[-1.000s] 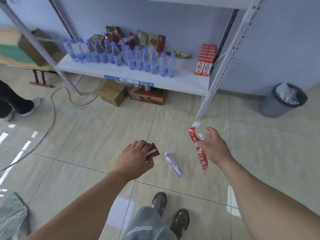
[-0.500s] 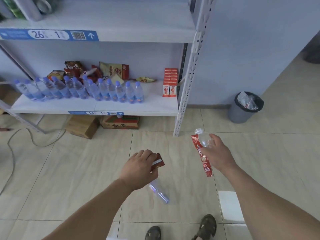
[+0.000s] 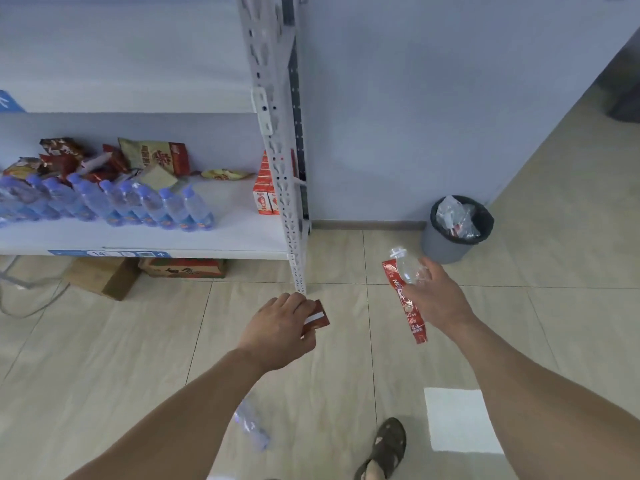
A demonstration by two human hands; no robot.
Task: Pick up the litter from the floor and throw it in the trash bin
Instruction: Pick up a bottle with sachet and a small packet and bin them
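Observation:
My left hand grips a small red and white packet over the tiled floor. In my right hand I hold an empty clear plastic bottle together with a long red wrapper that hangs down. The grey trash bin, lined with a black bag and part full of wrappers, stands by the wall just beyond my right hand. A small blue-labelled water bottle lies on the floor below my left forearm.
A white metal shelf at left carries water bottles, snack bags and red cartons; its upright post stands between my hands and the shelf. Cardboard boxes sit under it. A cable trails at far left. My sandalled foot is below.
The view has swung right and moved toward the bin, which now looms larger and nearer my right hand. The floor bottle has slid down under my left arm. Both hands keep their holds.

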